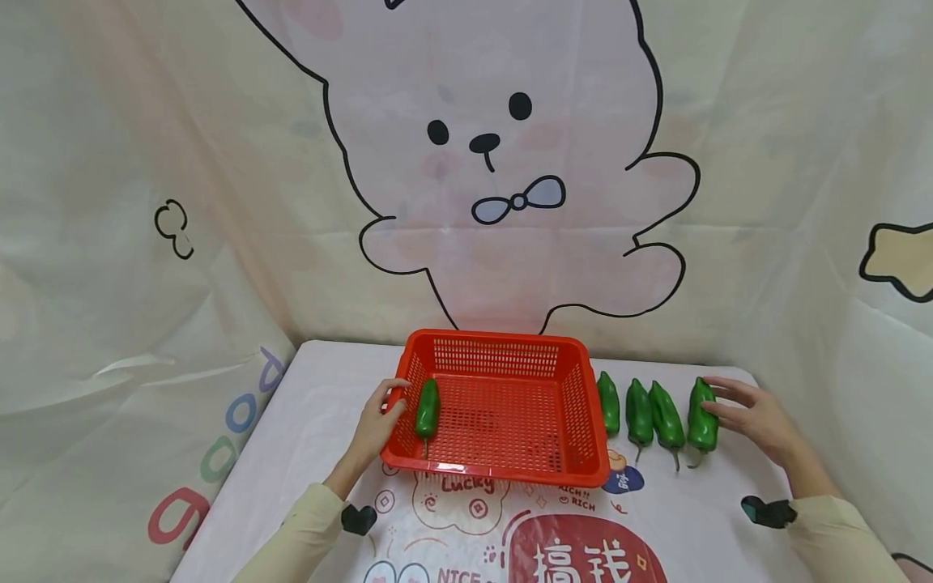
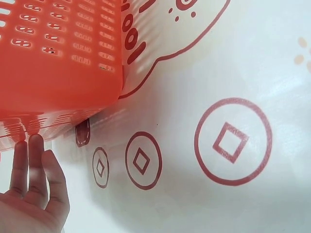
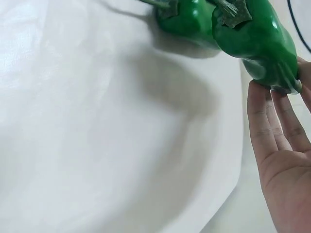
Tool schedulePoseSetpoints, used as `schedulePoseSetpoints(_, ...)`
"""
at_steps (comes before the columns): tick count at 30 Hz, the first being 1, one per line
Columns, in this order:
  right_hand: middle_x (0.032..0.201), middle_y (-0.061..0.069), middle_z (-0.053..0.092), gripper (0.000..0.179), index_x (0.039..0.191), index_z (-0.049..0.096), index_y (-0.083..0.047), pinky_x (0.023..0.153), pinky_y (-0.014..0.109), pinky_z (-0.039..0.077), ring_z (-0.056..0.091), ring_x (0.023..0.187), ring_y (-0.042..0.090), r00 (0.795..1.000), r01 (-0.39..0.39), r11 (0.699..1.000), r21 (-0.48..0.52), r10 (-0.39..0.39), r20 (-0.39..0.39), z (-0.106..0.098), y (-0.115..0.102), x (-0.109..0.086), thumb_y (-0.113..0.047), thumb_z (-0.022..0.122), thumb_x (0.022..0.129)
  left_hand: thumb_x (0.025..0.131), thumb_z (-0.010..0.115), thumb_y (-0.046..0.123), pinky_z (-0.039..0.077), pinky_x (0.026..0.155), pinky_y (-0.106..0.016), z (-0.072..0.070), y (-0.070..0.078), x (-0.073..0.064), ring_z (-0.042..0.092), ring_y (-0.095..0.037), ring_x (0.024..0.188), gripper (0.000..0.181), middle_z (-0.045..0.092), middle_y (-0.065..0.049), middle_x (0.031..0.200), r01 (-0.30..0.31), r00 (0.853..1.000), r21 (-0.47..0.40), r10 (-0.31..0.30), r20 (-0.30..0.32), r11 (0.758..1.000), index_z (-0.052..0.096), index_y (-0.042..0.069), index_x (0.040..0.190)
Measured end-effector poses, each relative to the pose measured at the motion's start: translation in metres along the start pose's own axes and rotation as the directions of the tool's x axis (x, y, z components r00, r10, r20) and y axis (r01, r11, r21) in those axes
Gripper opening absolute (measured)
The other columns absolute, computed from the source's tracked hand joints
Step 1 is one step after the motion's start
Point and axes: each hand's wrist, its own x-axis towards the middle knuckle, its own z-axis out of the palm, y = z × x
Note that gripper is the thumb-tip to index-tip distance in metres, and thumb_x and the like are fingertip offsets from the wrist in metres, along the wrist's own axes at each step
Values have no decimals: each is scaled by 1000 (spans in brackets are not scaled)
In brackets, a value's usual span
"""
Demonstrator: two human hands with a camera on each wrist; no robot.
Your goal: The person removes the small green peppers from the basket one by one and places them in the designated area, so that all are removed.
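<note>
My left hand (image 1: 375, 421) is at the left rim of a red plastic basket (image 1: 496, 472), index finger and thumb over the edge. In the left wrist view, fingers (image 2: 36, 165) of that hand touch the outside of the basket wall (image 2: 58, 87). One green pepper (image 1: 428, 409) lies inside the basket near its left side, stem toward me. My right hand (image 1: 758, 417) pinches another green pepper (image 1: 703, 417) between fingertips and thumb at its far end. In the right wrist view this pepper (image 3: 257, 34) hangs with its stem end outward, its shadow on the cloth below.
Three more green peppers stand in a row right of the basket: one pepper (image 1: 608, 405) by its wall, a second (image 1: 639, 413) and a third (image 1: 666, 417). A printed white cloth (image 1: 452, 551) covers the table. A cartoon-printed curtain (image 1: 583, 259) hangs behind and at both sides.
</note>
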Motion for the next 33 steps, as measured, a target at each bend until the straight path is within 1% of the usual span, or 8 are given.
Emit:
schedulePoseSetpoints(1, 140, 27, 43, 58, 146, 48, 2, 79, 28, 58, 59, 102, -1, 1000, -5, 1000, -2, 5, -1, 0, 2, 0, -23, 70, 98, 101, 51, -1, 57, 77, -58, 0, -1, 0, 57, -54, 103, 32, 54, -31, 127, 1, 1000, -2, -1, 2, 1000, 54, -1, 133)
schedulePoseSetpoints(5, 143, 34, 39, 59, 146, 46, 5, 79, 26, 57, 53, 101, -9, 1000, -19, 1000, -7, 19, 11, 1, 7, 2, -22, 69, 99, 101, 51, -1, 57, 77, -58, 0, -2, 1, 57, -54, 104, 32, 53, -31, 128, 6, 1000, -12, -6, 7, 1000, 54, -1, 134)
schedulePoseSetpoints(6, 143, 35, 39, 59, 146, 46, 5, 78, 26, 57, 53, 100, -9, 1000, -26, 1000, -10, 26, 12, 1, 8, 3, -22, 69, 99, 102, 51, -1, 57, 77, -58, 0, -3, 2, 57, -54, 104, 32, 53, -32, 128, 6, 1000, -16, -6, 8, 1000, 54, -1, 134)
schedulePoseSetpoints(15, 145, 40, 37, 62, 146, 42, 10, 80, 26, 56, 50, 98, -14, 997, -65, 998, -10, 65, 46, 6, 13, 13, -23, 68, 100, 101, 51, -1, 58, 75, -57, -1, -4, 2, 58, -52, 101, 30, 54, -31, 127, 3, 1000, -26, -3, -1, 1000, 56, 1, 131)
schedulePoseSetpoints(21, 141, 41, 41, 62, 143, 43, 13, 77, 25, 57, 55, 94, -10, 996, -89, 996, 0, 89, 10, 15, 20, 15, -21, 70, 98, 101, 52, -1, 60, 73, -51, 1, -4, 3, 60, -49, 97, 30, 55, -29, 122, -2, 1000, -16, 2, -4, 1000, 57, 2, 130)
schedulePoseSetpoints(27, 138, 43, 44, 62, 140, 45, 15, 75, 26, 58, 59, 90, -6, 993, -112, 994, 20, 113, -38, 21, 24, 15, -21, 72, 97, 101, 52, -1, 59, 73, -53, 1, -4, 3, 60, -45, 96, 30, 56, -28, 122, 5, 1000, -5, -5, -7, 1000, 57, 2, 131)
schedulePoseSetpoints(30, 136, 44, 45, 61, 139, 45, 16, 74, 26, 58, 59, 88, -6, 993, -108, 994, 6, 108, -50, 22, 24, 15, -20, 71, 97, 101, 52, -1, 59, 74, -52, 0, -4, 3, 60, -44, 97, 31, 55, -27, 123, 6, 1000, 4, -6, -6, 1000, 57, 3, 131)
schedulePoseSetpoints(33, 135, 43, 47, 61, 138, 47, 16, 73, 23, 57, 57, 88, -9, 992, -107, 994, -10, 106, -66, 23, 24, 16, -21, 71, 97, 101, 52, 0, 59, 74, -52, 0, -4, 3, 60, -43, 97, 31, 55, -27, 122, 12, 1000, 4, -12, -7, 1000, 57, 4, 131)
